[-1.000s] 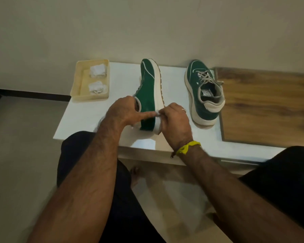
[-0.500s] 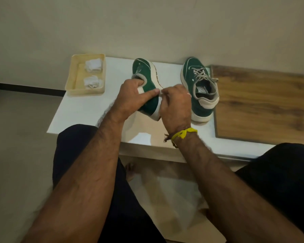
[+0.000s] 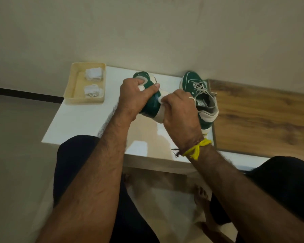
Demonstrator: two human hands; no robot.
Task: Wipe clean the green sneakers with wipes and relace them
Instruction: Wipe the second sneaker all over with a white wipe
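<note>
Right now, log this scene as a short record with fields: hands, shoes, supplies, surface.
left hand: left hand grips the held sneaker at its collar, thumb along the side
right hand: right hand presses a wipe against that sneaker's side
other shoe: laced sneaker stands upright on the white table, to the right
supplies: beige tray at the table's far left corner holds two folded wipes
surface right: wooden board

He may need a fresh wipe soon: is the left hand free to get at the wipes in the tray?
Probably not yet: the left hand grips the held sneaker. Nothing blocks the path to the tray and its wipes.
</note>
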